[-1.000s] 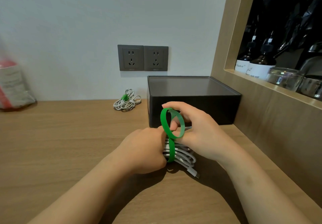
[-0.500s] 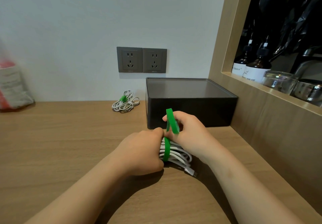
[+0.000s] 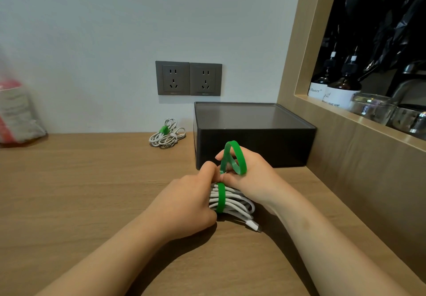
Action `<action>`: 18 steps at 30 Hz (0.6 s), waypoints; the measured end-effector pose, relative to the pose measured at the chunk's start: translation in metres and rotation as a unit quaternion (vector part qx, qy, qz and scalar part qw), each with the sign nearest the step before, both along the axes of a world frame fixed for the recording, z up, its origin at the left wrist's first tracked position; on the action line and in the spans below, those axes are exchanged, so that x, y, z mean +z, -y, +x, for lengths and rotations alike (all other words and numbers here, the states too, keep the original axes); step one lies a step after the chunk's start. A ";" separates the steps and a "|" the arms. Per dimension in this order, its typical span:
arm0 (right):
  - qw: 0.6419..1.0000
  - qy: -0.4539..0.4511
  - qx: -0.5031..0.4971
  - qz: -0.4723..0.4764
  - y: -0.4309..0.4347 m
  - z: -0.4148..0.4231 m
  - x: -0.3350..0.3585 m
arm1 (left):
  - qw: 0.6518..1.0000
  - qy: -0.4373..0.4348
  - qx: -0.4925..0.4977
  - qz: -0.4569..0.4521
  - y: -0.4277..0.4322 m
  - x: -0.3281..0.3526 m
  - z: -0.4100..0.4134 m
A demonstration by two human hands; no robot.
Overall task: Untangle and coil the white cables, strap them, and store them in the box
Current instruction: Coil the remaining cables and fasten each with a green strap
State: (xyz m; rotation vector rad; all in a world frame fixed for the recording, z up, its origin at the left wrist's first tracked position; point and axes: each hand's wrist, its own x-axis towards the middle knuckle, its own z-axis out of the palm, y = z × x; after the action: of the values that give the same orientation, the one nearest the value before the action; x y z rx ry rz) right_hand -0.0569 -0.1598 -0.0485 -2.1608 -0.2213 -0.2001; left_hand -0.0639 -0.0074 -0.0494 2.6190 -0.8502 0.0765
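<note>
A coiled bundle of white cable (image 3: 232, 202) lies on the wooden desk (image 3: 92, 192) in front of the closed black box (image 3: 251, 132). A green strap (image 3: 221, 197) runs round the coil and loops up above it. My left hand (image 3: 184, 203) grips the coil from the left, its fingertips at the strap. My right hand (image 3: 251, 176) holds the strap's free loop (image 3: 234, 155) over the coil. One plug end (image 3: 253, 225) sticks out at the front. A second white coil (image 3: 167, 134) with a green strap lies by the wall, left of the box.
Two grey wall sockets (image 3: 189, 78) sit above the box. A wooden panel with a shelf niche (image 3: 359, 111) rises on the right, holding bottles and glass jars. A blurred red and white bag (image 3: 16, 111) stands at the far left.
The strap's free end dropped to a flat fold half a second ago and now stands up again as an open loop in my right hand. The coil and my left hand stayed put.
</note>
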 end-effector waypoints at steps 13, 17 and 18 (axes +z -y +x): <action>0.999 0.029 -0.025 -0.032 -0.004 0.000 0.000 | 1.000 -0.016 0.001 -0.003 -0.002 -0.001 0.001; 0.998 0.054 -0.041 0.004 -0.006 -0.004 0.000 | 0.999 -0.035 0.006 -0.026 -0.002 0.000 0.003; 0.997 0.060 -0.039 0.021 -0.006 -0.006 0.001 | 0.999 -0.040 0.007 -0.031 -0.002 0.000 0.003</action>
State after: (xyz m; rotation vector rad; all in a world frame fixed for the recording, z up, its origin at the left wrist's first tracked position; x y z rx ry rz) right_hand -0.0629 -0.1535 -0.0471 -2.1189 -0.2002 -0.3753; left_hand -0.0610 -0.0056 -0.0491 2.5523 -0.7899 0.0017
